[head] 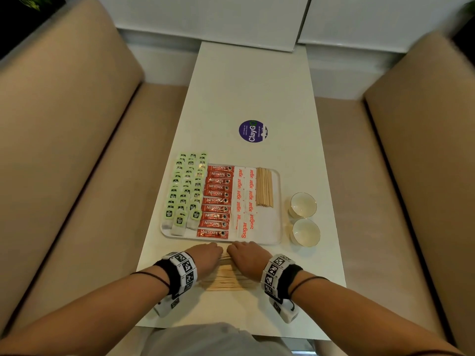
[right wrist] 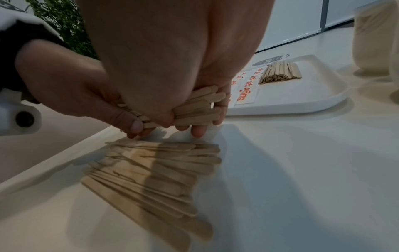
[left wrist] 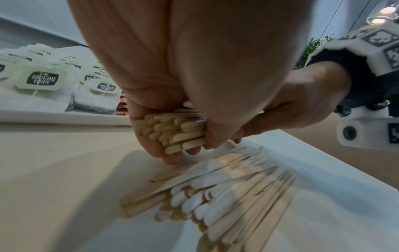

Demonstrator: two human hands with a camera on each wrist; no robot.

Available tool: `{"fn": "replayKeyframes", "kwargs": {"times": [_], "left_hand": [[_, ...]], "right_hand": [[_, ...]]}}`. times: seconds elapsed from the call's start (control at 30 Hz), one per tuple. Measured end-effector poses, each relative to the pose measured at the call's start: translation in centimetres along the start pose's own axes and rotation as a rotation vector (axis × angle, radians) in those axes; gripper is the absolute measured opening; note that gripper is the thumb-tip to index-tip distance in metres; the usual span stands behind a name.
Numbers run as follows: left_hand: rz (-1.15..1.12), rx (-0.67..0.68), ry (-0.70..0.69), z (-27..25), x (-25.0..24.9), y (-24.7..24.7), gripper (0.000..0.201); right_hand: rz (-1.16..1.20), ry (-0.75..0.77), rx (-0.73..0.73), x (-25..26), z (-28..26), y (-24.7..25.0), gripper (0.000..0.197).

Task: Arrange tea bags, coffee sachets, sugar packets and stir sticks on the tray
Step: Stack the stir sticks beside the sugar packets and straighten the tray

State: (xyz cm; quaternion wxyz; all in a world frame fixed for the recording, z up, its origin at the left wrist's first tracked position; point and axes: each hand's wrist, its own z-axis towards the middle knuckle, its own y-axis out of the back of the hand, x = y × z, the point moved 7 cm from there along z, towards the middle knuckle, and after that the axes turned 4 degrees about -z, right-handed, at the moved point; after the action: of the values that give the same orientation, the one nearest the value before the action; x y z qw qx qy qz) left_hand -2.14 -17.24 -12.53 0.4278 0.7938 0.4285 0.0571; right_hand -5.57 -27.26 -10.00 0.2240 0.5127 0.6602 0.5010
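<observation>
A white tray (head: 276,228) holds rows of green tea bags (head: 185,187), red coffee sachets (head: 217,201), white sugar packets (head: 245,199) and a stack of wooden stir sticks (head: 264,186). Just in front of the tray, both hands grip one bundle of stir sticks (left wrist: 175,131) by its two ends: my left hand (head: 207,258) on the left end, my right hand (head: 245,256) on the right end (right wrist: 198,107). More loose stir sticks (head: 223,280) lie spread on the table under my wrists.
Two white cups (head: 303,204) (head: 305,232) stand right of the tray. A round purple sticker (head: 253,131) sits farther along the white table (head: 252,86). Beige sofas flank the table on both sides.
</observation>
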Motion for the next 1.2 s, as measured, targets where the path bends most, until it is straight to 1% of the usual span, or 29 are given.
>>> {"fn": "replayKeyframes", "kwargs": {"times": [0.13, 0.2, 0.33, 0.4, 0.43, 0.47, 0.53, 0.57, 0.63, 0.7, 0.77, 0.83, 0.93, 1.0, 1.1, 1.17, 1.2], "left_hand": [[-0.052, -0.018, -0.016, -0.8, 0.1, 0.3, 0.014], [-0.082, -0.018, -0.029, -1.1, 0.2, 0.3, 0.022], [-0.124, -0.005, -0.06, -1.8, -0.2, 0.6, 0.057], [-0.096, -0.042, -0.072, -2.1, -0.5, 1.3, 0.082], [-0.087, -0.066, -0.078, -2.3, -0.5, 1.6, 0.088], [-0.085, -0.09, -0.079, -2.3, -0.5, 2.0, 0.082], [-0.094, -0.125, -0.068, -2.4, -0.4, 3.0, 0.054], [-0.117, -0.143, -0.056, -2.4, -0.3, 3.5, 0.046], [-0.213, -0.176, -0.034, -2.5, -0.1, 4.4, 0.044], [-0.31, -0.219, -0.035, -2.6, 0.0, 5.4, 0.044], [-0.363, -0.269, -0.045, -2.7, -0.3, 6.7, 0.033], [-0.409, -0.323, -0.05, -2.7, -0.7, 8.2, 0.027], [-0.515, -0.375, -0.025, -2.7, -1.2, 10.0, 0.027], [-0.56, -0.401, -0.029, -2.6, -1.6, 10.9, 0.026], [-0.621, -0.422, -0.029, -2.4, -1.8, 11.4, 0.026], [-0.628, -0.415, -0.029, -2.4, -1.5, 11.4, 0.023], [-0.619, -0.415, -0.036, -2.5, -1.4, 11.5, 0.025]], "right_hand": [[0.061, 0.002, -0.01, 0.1, -0.3, 0.3, 0.021], [0.089, 0.0, 0.01, 0.2, -0.5, 0.2, 0.023], [0.071, 0.033, 0.038, 0.5, -0.6, 0.2, 0.038], [0.072, 0.051, 0.029, 0.6, -0.7, 0.7, 0.041], [0.082, 0.055, 0.018, 0.6, -0.7, 1.1, 0.041], [0.096, 0.057, 0.004, 0.4, -0.7, 1.5, 0.042], [0.127, 0.054, -0.049, 0.2, -0.8, 2.8, 0.05], [0.15, 0.039, -0.08, 0.0, -1.0, 3.5, 0.053], [0.205, -0.022, -0.162, -0.8, -1.3, 5.2, 0.055], [0.279, -0.103, -0.254, -1.8, -1.5, 7.0, 0.052], [0.377, -0.187, -0.349, -3.0, -1.7, 8.7, 0.05], [0.49, -0.277, -0.455, -4.4, -1.8, 10.3, 0.056], [0.639, -0.385, -0.553, -5.8, -2.0, 11.8, 0.062], [0.716, -0.41, -0.582, -6.0, -1.8, 12.4, 0.06], [0.788, -0.389, -0.572, -5.6, -1.5, 12.9, 0.055], [0.833, -0.32, -0.528, -5.2, -1.7, 12.8, 0.043], [0.858, -0.278, -0.498, -5.0, -1.9, 12.8, 0.036]]}}
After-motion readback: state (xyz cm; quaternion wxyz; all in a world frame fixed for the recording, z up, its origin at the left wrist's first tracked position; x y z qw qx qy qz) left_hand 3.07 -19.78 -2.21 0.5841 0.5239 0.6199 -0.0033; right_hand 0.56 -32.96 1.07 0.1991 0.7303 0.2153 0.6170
